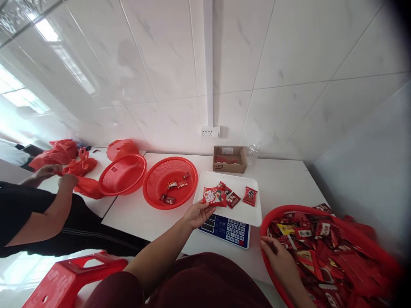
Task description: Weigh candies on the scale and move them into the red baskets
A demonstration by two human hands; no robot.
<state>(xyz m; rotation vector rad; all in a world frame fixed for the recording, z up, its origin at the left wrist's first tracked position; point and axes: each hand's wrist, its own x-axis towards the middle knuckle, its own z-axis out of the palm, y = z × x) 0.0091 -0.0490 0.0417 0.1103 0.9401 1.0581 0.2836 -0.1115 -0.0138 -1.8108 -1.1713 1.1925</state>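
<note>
My left hand (199, 214) is closed on the edge of a red snack packet (215, 197) with a cartoon print and a white label. It holds the packet over the white tray (233, 217) of a digital scale, whose blue keypad (224, 230) faces me. On the tray lie a red packet (250, 196), a dark red packet (233, 199) and another partly hidden packet. My right hand (282, 262) is at the left rim of a large red basket (278, 210) heaped with red packaged snacks (321, 252). Its fingers are slightly bent and apart, with nothing visible in them.
Left of the scale stands a red basket (150, 171) with several small packets, beside another red basket (105, 179). An open cardboard box (229, 167) sits near the wall. At far left, a person (38, 214) handles red plastic bags (88, 187). A red stool (61, 278) stands below.
</note>
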